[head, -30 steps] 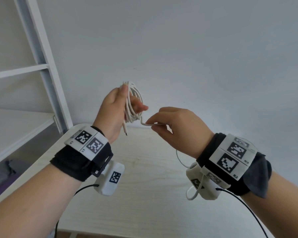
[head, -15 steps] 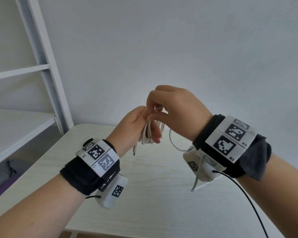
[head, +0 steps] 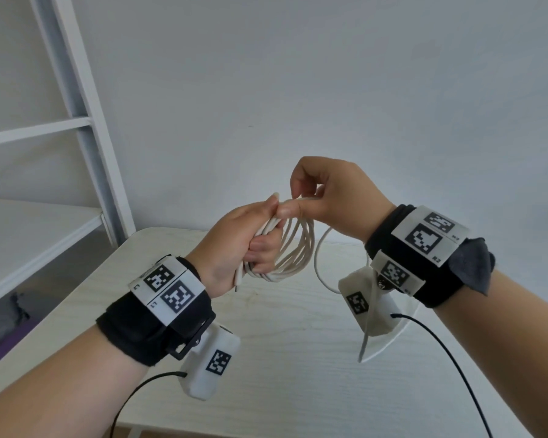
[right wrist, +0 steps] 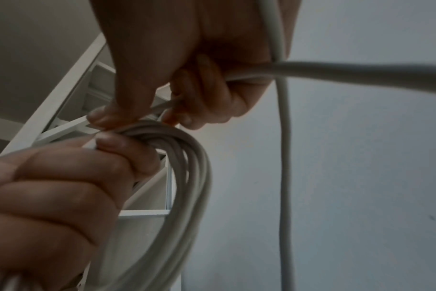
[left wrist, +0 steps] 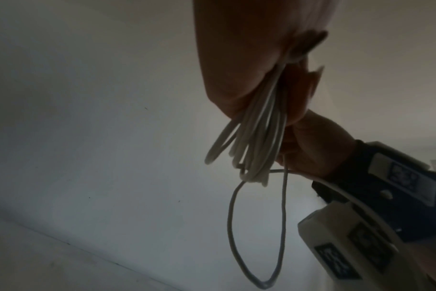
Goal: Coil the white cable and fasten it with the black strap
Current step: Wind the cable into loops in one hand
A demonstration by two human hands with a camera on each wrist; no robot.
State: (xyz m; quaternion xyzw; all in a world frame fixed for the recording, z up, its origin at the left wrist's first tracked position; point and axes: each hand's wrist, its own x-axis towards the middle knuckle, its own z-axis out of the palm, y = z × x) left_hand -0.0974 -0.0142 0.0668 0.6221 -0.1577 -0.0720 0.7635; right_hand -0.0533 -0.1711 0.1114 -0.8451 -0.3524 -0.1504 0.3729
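The white cable is wound into several loops above the table. My left hand grips the bundle of loops, fingers curled round it; a plug end hangs below the fist. My right hand meets it from the right and pinches a strand at the top of the coil. One loose loop trails from the right hand down past the right wrist; in the left wrist view the same loose loop hangs below the coil. No black strap shows in any view.
A light wooden table lies under both hands, with its left and far edges rounded. A white shelf frame stands at the left against a plain white wall. Black wires run from both wrist cameras toward the table's near edge.
The left hand has dropped and tilted the coil from upright to hanging sideways. The right hand swung up and over, laying another loop onto the bundle, and now pinches at its top.
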